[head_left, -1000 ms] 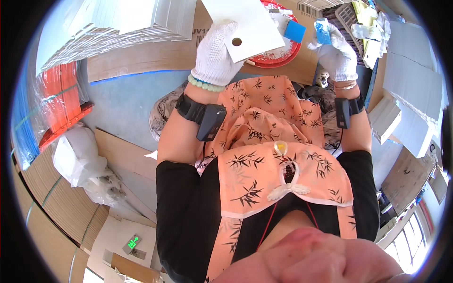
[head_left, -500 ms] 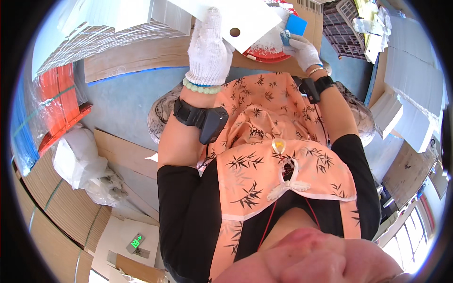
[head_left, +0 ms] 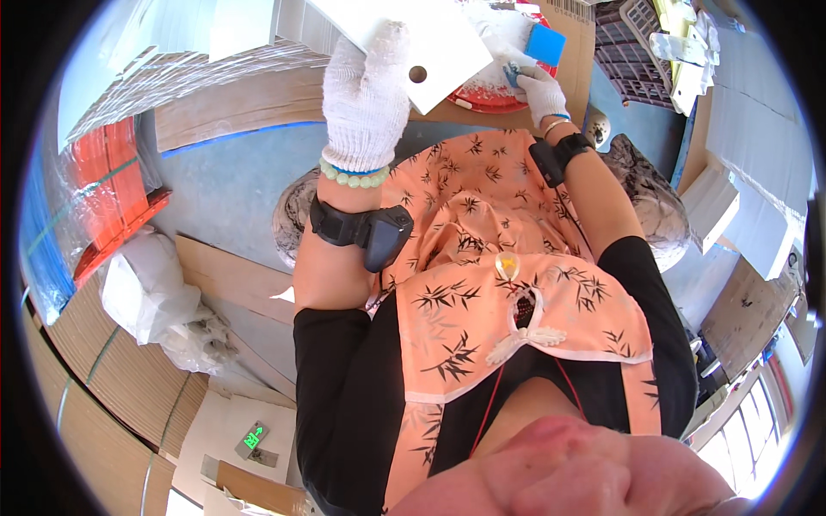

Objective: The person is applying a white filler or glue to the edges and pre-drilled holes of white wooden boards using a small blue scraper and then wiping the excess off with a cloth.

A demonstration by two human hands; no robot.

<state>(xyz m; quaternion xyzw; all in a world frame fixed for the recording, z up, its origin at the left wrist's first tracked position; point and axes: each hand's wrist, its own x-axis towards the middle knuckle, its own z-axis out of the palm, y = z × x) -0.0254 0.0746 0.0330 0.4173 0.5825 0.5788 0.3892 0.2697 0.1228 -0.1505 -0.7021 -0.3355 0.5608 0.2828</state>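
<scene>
My left hand (head_left: 366,99), in a white knit glove, grips the edge of a flat white panel (head_left: 449,53) with a round hole near its corner. The panel is tilted over the near left part of a red basin (head_left: 490,107). White scraps or powder (head_left: 495,53) lie in the basin. At the basin's right side, my right hand (head_left: 542,93), also gloved, has its fingers closed together. Something bluish shows at those fingertips, too small to name. Just beyond them is a blue rectangular piece (head_left: 545,44); whether they touch it I cannot tell.
Stacked white sheets (head_left: 258,64) stand at the far left, with cardboard (head_left: 232,116) beneath. A dark plastic crate (head_left: 632,47) is at the far right. White boards (head_left: 744,120) pile up on the right. Wrapped red stock (head_left: 116,185) and crumpled plastic (head_left: 159,297) lie left.
My left hand and the white panel have shifted left and slightly nearer to me. My right hand has moved a little left, away from the blue piece.
</scene>
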